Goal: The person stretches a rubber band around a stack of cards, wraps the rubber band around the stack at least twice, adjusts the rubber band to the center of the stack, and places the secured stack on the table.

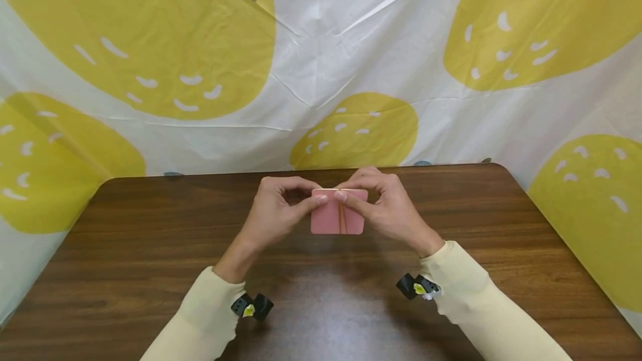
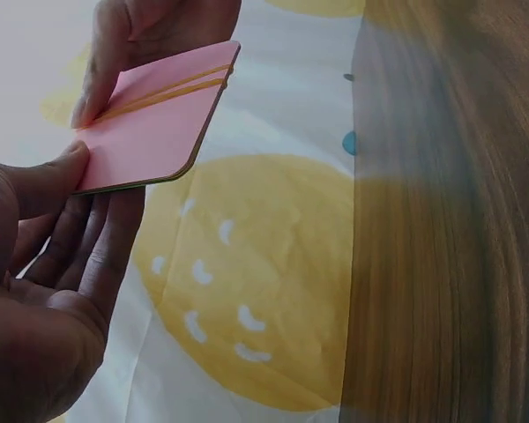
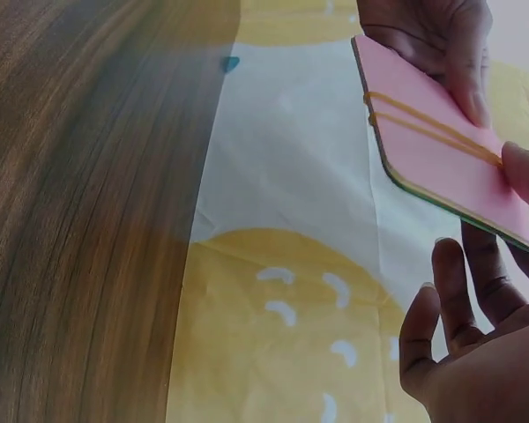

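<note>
A thin stack of pink cards [image 1: 325, 222] with rounded corners is held up above the table. Around it runs a tan rubber band [image 2: 172, 92], whose two strands cross the pink face. My left hand [image 1: 275, 211] pinches the stack near its upper left, thumb on the front and fingers behind. On the other side my right hand [image 1: 393, 210] pinches it too, its thumb lying at the band by the top edge. Thin layers, one of them green, show along the edge of the stack in the right wrist view. The back of the stack is hidden.
Below the hands stretches a brown wooden table [image 1: 165, 238] with rounded far corners. Behind it hangs a white cloth [image 1: 311, 60] printed with yellow fruit shapes. Small black cameras [image 1: 262, 306] sit at both wrists, over cream sleeves [image 1: 200, 311].
</note>
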{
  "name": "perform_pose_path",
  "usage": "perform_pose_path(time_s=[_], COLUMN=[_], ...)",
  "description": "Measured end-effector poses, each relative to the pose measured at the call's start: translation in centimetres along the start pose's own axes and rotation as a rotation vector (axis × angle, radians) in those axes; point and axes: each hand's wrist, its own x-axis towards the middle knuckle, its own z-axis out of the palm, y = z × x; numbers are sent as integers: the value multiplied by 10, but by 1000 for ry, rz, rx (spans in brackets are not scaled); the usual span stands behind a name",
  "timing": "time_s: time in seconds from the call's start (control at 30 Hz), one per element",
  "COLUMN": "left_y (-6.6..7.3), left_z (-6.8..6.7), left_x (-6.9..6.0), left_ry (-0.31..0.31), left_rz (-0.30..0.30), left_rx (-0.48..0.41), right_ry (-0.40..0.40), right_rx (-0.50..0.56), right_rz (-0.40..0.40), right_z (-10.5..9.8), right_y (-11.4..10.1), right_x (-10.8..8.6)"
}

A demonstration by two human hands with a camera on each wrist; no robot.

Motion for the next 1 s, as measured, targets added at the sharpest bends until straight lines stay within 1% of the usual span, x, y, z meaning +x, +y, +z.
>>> perform_pose_path(time_s=[0.1,0.23,0.33,0.43,0.57,0.73,0.8,0.9,1.0], left_y=[1,2,3,4,5,4,2,-1,-3], left_z=[-2,-6,-8,-10,-11,-12,-12,-12,-10], left_x=[0,0,1,2,4,4,2,-1,-2], left_ry=[2,30,50,63,74,70,50,0,-33], left_rz=[-52,-110,-139,-159,-185,-243,-278,-335,-363], left_rx=[-19,-42,-65,-85,-103,-90,-77,-75,-82], right_ry=[0,-1,-10,-28,-30,15,34,60,72], right_rx=[10,44,53,39,53,72,75,77,80], right_rz=[39,139,221,270,274,262,265,273,278], right_z=[-2,-5,-7,-7,-5,-1,0,0,-2], right_y=[1,1,2,5,8,11,12,11,11], right_x=[-1,-4,-7,-11,-15,-16,-15,-13,-10])
